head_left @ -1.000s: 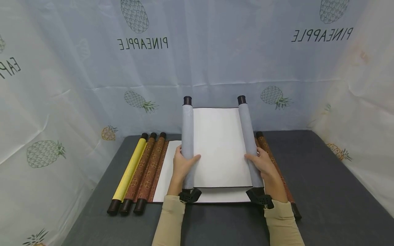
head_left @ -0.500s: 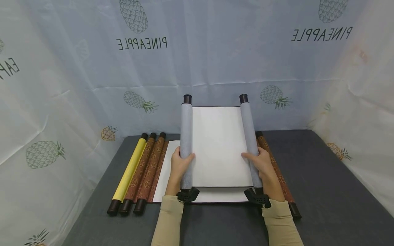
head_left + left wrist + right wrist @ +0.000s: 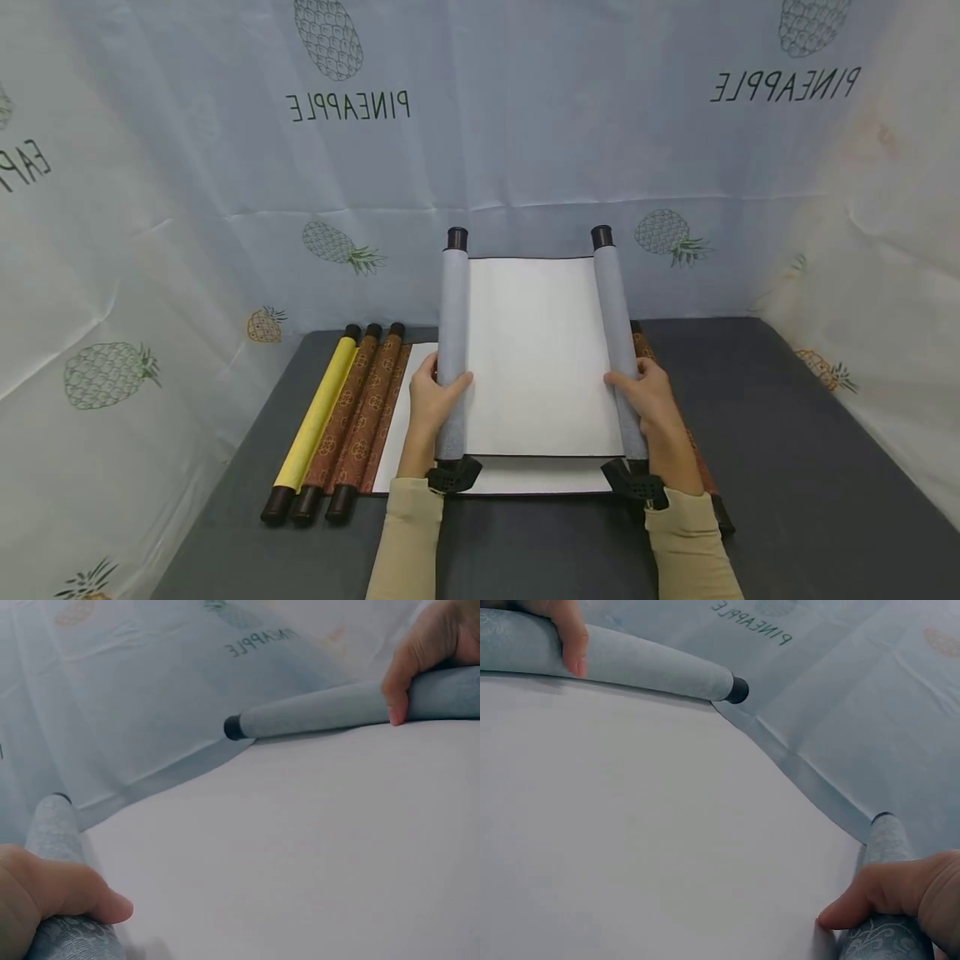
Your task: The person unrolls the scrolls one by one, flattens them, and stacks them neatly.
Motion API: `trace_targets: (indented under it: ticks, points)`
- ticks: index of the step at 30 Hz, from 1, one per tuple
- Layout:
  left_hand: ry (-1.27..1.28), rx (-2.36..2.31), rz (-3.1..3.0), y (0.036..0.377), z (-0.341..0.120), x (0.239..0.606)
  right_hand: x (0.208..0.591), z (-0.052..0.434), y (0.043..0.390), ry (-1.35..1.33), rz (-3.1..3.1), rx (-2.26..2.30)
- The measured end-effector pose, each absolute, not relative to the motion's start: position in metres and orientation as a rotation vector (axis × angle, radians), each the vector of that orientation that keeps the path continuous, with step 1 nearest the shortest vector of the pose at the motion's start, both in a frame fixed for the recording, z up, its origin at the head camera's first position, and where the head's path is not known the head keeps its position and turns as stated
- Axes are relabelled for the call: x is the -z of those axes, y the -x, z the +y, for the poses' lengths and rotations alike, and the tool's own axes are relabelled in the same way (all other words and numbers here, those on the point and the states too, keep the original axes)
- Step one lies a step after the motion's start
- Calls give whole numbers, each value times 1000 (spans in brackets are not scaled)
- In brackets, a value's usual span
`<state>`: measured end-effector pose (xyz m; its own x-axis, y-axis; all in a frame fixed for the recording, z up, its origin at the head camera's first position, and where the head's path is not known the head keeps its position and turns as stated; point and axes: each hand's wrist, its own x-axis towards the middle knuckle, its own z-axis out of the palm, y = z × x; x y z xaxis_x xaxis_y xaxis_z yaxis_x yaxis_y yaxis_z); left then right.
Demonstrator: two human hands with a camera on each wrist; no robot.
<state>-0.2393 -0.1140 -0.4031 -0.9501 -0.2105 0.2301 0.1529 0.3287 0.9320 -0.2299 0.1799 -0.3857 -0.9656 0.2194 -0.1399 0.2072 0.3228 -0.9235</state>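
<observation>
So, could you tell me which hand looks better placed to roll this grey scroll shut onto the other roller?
Probably neither: the left hand and right hand grip their rollers of the scroll alike, at matching height, both held off the table.

I count one grey scroll (image 3: pixel 538 354) at the frame's centre, with two grey rolls. Lower left lie three rolled scrolls: one yellow (image 3: pixel 318 413), two brown (image 3: pixel 358 415). One open scroll (image 3: pixel 403 417) lies beneath, its brown roll (image 3: pixel 701 471) at lower right. Two hands, two beige sleeves (image 3: pixel 405 537). On the backdrop (image 3: pixel 187 167) seven whole pineapples show.
</observation>
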Motion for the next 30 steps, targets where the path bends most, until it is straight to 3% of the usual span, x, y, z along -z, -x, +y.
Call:
trace_targets:
  ticks: [30]
  points:
    - [-35, 1897, -2305, 243, -115, 402, 372, 190, 223, 419, -2656, -1812]
